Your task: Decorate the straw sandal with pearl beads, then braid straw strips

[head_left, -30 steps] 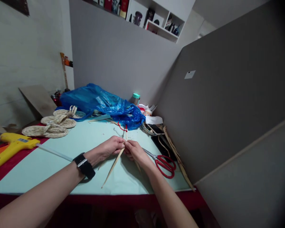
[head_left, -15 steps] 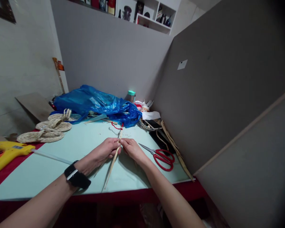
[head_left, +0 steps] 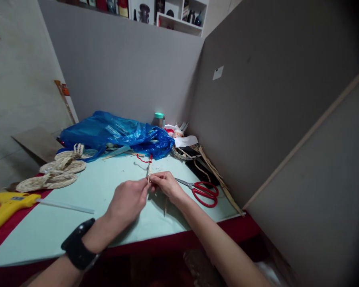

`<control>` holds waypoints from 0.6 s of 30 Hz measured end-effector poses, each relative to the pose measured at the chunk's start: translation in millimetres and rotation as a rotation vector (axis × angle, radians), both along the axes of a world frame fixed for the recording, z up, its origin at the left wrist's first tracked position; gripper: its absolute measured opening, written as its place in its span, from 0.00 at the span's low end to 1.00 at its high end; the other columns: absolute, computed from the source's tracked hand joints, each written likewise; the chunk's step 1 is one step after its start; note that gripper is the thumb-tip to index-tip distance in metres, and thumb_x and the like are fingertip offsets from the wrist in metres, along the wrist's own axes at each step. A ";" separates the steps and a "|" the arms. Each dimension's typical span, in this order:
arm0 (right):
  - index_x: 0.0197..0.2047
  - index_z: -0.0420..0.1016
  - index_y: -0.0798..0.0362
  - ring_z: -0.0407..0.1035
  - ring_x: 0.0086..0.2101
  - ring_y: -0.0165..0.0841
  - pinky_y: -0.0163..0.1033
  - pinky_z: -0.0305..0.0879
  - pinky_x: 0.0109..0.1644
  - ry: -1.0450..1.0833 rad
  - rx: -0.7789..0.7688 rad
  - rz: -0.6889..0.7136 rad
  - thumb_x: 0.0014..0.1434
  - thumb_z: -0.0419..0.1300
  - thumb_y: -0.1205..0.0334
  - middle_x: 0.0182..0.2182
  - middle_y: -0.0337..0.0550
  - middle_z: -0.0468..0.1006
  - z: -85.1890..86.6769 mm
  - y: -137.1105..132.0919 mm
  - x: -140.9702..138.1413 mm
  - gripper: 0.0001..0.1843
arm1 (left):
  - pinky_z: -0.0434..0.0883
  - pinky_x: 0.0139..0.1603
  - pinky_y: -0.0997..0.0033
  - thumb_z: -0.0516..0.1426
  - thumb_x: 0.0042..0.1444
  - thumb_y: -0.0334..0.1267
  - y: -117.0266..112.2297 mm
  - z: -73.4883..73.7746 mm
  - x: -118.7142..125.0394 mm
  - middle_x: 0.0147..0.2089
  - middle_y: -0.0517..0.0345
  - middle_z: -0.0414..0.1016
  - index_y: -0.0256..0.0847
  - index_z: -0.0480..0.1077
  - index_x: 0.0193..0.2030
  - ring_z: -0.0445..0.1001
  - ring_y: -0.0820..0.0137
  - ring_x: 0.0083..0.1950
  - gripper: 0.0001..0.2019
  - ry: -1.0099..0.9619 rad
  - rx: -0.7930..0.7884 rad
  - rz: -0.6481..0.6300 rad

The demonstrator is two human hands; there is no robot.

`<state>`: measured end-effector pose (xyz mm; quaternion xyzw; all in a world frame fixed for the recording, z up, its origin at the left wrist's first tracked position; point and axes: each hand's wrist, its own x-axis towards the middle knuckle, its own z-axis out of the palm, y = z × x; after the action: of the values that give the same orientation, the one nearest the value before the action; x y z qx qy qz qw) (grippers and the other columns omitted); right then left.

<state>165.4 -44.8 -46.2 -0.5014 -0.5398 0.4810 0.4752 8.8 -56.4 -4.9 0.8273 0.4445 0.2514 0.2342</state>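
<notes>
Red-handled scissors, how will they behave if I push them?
The scissors will likely slide rather than roll, since they lie flat. Their metal blades should stay stiff, and the wide handle loops may make them swivel.

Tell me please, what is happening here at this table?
A person is working a pale fibre strand with bare hands. The fingers of the left hand and the right hand meet at it, pinching it close together. A red string is at its far end. Red-handled scissors lie to the right of the hands. At the table's left side are a yellow glue gun and woven slippers; a blue plastic bag lies behind.
</notes>
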 end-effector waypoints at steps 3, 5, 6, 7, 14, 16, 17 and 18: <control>0.36 0.80 0.60 0.58 0.20 0.24 0.33 0.40 0.22 0.091 -0.078 0.014 0.56 0.56 0.62 0.21 0.39 0.71 3.0 -4.3 0.4 0.13 | 0.54 0.36 0.61 0.53 0.56 0.31 -12.9 -9.0 8.6 0.30 0.45 0.76 0.41 0.74 0.34 0.69 0.57 0.30 0.08 0.030 0.020 -0.018; 0.34 0.80 0.60 0.54 0.19 0.23 0.33 0.39 0.22 0.128 -0.096 0.018 0.55 0.58 0.63 0.18 0.36 0.67 5.7 -6.7 1.5 0.11 | 0.54 0.36 0.62 0.56 0.54 0.32 -9.9 -10.9 8.6 0.28 0.47 0.74 0.41 0.74 0.30 0.68 0.57 0.29 0.06 0.012 0.001 -0.035; 0.32 0.79 0.60 0.51 0.18 0.23 0.33 0.38 0.22 0.143 -0.096 0.022 0.54 0.59 0.63 0.16 0.33 0.64 7.2 -7.7 2.1 0.10 | 0.55 0.36 0.62 0.57 0.53 0.34 -4.7 -9.8 6.6 0.27 0.48 0.73 0.42 0.73 0.27 0.68 0.57 0.30 0.06 -0.012 -0.014 -0.040; 0.30 0.78 0.60 0.48 0.18 0.22 0.33 0.37 0.22 0.157 -0.093 0.028 0.54 0.60 0.63 0.15 0.31 0.61 8.9 -8.5 2.5 0.09 | 0.55 0.36 0.63 0.58 0.53 0.37 2.2 -7.6 3.7 0.26 0.49 0.72 0.43 0.71 0.24 0.68 0.57 0.31 0.08 -0.045 -0.034 -0.042; 0.29 0.70 0.56 0.49 0.19 0.22 0.31 0.42 0.24 0.185 -0.087 0.124 0.58 0.57 0.59 0.22 0.35 0.67 15.4 -13.7 1.2 0.10 | 0.65 0.28 0.71 0.55 0.57 0.43 48.3 -7.7 -0.2 0.29 0.56 0.72 0.40 0.69 0.32 0.68 0.69 0.27 0.09 -0.367 -0.489 -0.142; 0.30 0.69 0.55 0.53 0.21 0.23 0.31 0.46 0.25 0.140 -0.067 0.144 0.60 0.55 0.59 0.24 0.36 0.67 15.0 -15.6 1.6 0.10 | 0.59 0.20 0.75 0.55 0.58 0.42 53.1 -16.0 5.0 0.26 0.60 0.68 0.38 0.67 0.31 0.60 0.76 0.20 0.10 -0.415 -0.658 -0.200; 0.31 0.69 0.55 0.54 0.21 0.23 0.31 0.47 0.25 0.104 -0.053 0.149 0.61 0.53 0.60 0.24 0.36 0.67 14.7 -16.3 2.1 0.10 | 0.54 0.17 0.77 0.55 0.59 0.42 54.6 -20.0 6.9 0.24 0.63 0.66 0.37 0.67 0.31 0.55 0.79 0.18 0.11 -0.437 -0.722 -0.210; 0.32 0.68 0.55 0.53 0.20 0.23 0.31 0.46 0.25 0.061 -0.035 0.149 0.62 0.52 0.61 0.24 0.35 0.66 14.5 -16.7 2.6 0.10 | 0.50 0.16 0.78 0.55 0.61 0.43 55.9 -23.4 8.0 0.23 0.67 0.63 0.37 0.67 0.31 0.51 0.81 0.16 0.11 -0.459 -0.773 -0.209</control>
<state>168.0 -61.6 -31.7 -0.4531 -0.5525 0.5394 0.4455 16.9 -0.5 -28.3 0.6426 0.3563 0.2191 0.6420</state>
